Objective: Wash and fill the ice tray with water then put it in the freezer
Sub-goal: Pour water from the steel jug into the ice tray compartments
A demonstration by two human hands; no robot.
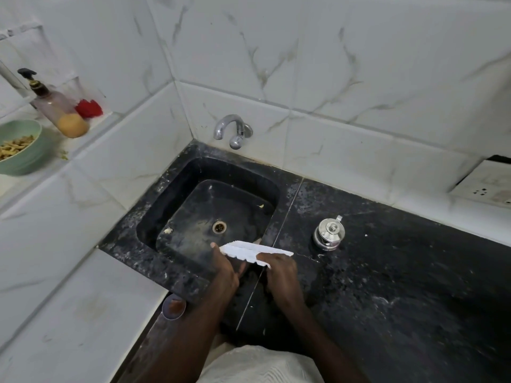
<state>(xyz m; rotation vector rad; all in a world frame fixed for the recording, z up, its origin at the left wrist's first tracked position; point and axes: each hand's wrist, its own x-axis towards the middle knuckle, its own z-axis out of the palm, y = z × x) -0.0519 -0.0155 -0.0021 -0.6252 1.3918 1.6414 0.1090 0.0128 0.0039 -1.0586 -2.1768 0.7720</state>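
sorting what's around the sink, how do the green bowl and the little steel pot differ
The green bowl sits on the white tiled ledge at the far left; the steel pot stands on the black counter right of the sink. The bowl is open, holding yellowish scraps; the pot is closed with a knobbed lid. The bowl looks matte and wide, the pot shiny and compact. Neither hand touches either.

White ice tray over the sink's near edge

The tray point(255, 251) is white plastic with a scalloped lower edge, tilted on its side, held off the surface above the black sink's point(166, 205) near right corner.
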